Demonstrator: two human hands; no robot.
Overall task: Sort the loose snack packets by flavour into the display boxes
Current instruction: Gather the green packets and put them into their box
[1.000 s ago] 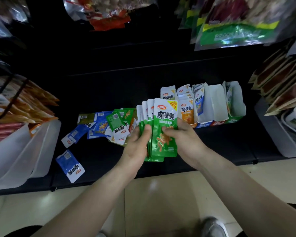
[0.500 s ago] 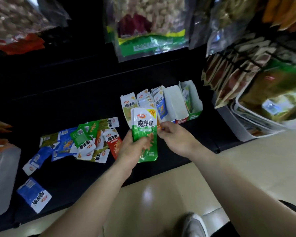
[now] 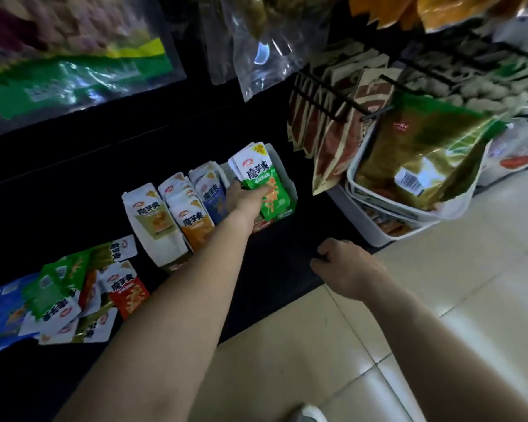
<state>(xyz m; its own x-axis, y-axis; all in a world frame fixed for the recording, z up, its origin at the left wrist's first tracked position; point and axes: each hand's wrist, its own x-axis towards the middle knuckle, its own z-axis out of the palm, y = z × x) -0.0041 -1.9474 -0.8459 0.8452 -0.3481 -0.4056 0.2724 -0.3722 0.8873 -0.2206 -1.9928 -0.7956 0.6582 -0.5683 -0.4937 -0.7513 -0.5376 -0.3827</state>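
Over the rightmost display box (image 3: pixel 284 178), at the far end of the row on the dark shelf (image 3: pixel 287 254), I hold a small stack of green packets (image 3: pixel 258 178) upright, its lower end dipping toward the box's opening. My left hand (image 3: pixel 241 197) is clamped on the stack, reaching in from its left side; its fingers are hidden behind the packets, so I cannot tell how they lie. My right hand (image 3: pixel 345 269) hangs apart, near the shelf's front edge, with its fingers loosely curled and nothing in them. These packets look thin, light and soft, with glossy film faces that I judge will slide against one another, so the stack could fan out or shed a packet if my grip loosens. I think the best hold is a firm pinch across the flat faces near the middle, squeezing all the layers together, not at the sealed edges, where only a few would be caught. Just left of this box stand boxes of blue packets (image 3: pixel 211 193), orange packets (image 3: pixel 194 222) and pale packets (image 3: pixel 153 214), all upright. Further left on the shelf lies the loose pile (image 3: pixel 67 296) of mixed green, blue and red packets not yet sorted. To the right, a white bin (image 3: pixel 378 236) holds larger gold bags.
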